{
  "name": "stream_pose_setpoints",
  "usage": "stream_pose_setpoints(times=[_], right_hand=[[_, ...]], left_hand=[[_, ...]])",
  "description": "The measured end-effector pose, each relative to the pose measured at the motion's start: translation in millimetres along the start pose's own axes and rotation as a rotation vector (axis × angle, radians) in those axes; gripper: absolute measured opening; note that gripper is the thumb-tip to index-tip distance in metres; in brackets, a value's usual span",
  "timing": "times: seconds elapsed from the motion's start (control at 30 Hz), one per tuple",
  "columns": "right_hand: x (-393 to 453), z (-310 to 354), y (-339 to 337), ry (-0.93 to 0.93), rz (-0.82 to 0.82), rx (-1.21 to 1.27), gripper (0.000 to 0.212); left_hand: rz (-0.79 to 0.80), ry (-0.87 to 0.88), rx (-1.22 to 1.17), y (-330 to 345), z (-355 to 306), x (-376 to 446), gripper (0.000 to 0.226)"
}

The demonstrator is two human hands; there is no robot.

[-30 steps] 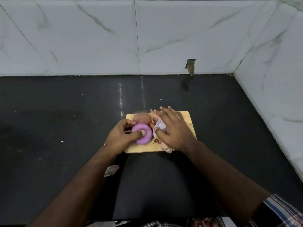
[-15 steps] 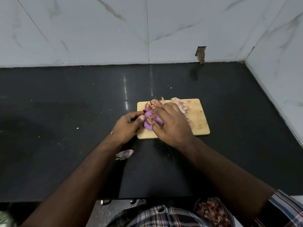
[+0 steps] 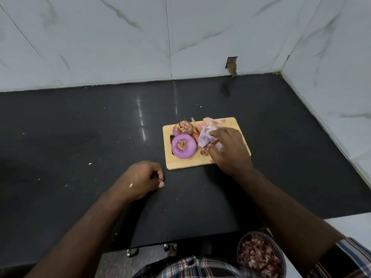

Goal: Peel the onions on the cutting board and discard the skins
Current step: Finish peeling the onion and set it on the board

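The right hand [image 3: 228,149] curled round loose skins [image 3: 204,135] just right of the onions [image 3: 183,146]; the left hand [image 3: 140,179] was curled, apparently pinching a scrap.

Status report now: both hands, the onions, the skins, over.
Right hand gathers loose skins on cutting board. Left hand curled on counter, contents unclear. Two onions on board. Nothing in the way.

Black glossy countertop [image 3: 80,137]; white marble-tiled walls [image 3: 100,41] meeting at right corner.
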State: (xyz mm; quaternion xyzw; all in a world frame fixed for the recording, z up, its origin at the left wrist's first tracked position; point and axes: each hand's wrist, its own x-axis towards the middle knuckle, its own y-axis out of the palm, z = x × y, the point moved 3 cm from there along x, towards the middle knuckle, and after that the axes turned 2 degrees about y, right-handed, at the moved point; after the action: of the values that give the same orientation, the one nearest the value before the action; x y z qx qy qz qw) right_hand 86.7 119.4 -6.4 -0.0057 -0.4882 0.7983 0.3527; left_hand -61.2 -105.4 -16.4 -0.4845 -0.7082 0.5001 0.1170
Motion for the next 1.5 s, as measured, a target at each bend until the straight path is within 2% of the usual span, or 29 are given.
stream_pose_setpoints(times=[0.13, 0.27, 0.33, 0.4, 0.53, 0.6, 0.73, 0.8, 0.93, 1.0, 1.07, 1.17, 1.37, 1.43, 1.5], right_hand=[[-2, -8, -8, 0.031, 0.064, -0.011, 0.04], [-4, -13, -12, 0.005, 0.158, -0.006, 0.039], [-4, -15, -17, -0.005, 0.153, 0.011, 0.039], [-3, -19, -20, 0.062, 0.185, -0.011, 0.051], [-2, -32, -13, 0.26, 0.391, -0.091, 0.095], [2, -34, -9, 0.255, 0.402, -0.084, 0.098], [19, -39, -8, 0.215, 0.403, -0.053, 0.102], [30, -39, -10, 0.203, 0.43, -0.045, 0.106], [48, -40, -12, 0.179, 0.524, -0.039, 0.116], [54, -41, -13, 0.161, 0.585, -0.058, 0.121], [60, -43, -14, 0.149, 0.658, -0.083, 0.128], [67, -44, -10, 0.126, 0.751, -0.147, 0.138], [80, -39, -2, 0.107, 0.809, -0.264, 0.144], [85, -37, 0, 0.116, 0.826, -0.262, 0.138], [88, -35, 0, 0.113, 0.833, -0.228, 0.123]], left_hand=[[-0.194, 0.003, -0.311, -6, -24, 4, 0.014], [-0.4, 0.046, -0.508, -33, -49, 27, 0.014], [-0.446, 0.071, -0.52, -47, -60, 45, 0.01], [-0.456, 0.091, -0.441, -57, -72, 61, 0.008], [-0.38, 0.116, -0.267, -62, -96, 93, 0.015], [-0.316, 0.098, -0.197, -59, -104, 109, 0.02], [-0.142, 0.089, -0.051, -53, -115, 131, 0.015], [-0.028, 0.093, -0.021, -51, -118, 139, 0.035], [0.178, 0.075, 0.112, -46, -116, 150, 0.1], [0.229, 0.068, 0.223, -43, -114, 154, 0.117], [0.262, 0.055, 0.324, -39, -115, 157, 0.124], [0.245, 0.065, 0.486, -33, -120, 159, 0.12], [0.184, 0.128, 0.661, -30, -139, 157, 0.074], [0.185, 0.133, 0.676, -29, -142, 158, 0.064], [0.203, 0.13, 0.668, -28, -146, 159, 0.057]])
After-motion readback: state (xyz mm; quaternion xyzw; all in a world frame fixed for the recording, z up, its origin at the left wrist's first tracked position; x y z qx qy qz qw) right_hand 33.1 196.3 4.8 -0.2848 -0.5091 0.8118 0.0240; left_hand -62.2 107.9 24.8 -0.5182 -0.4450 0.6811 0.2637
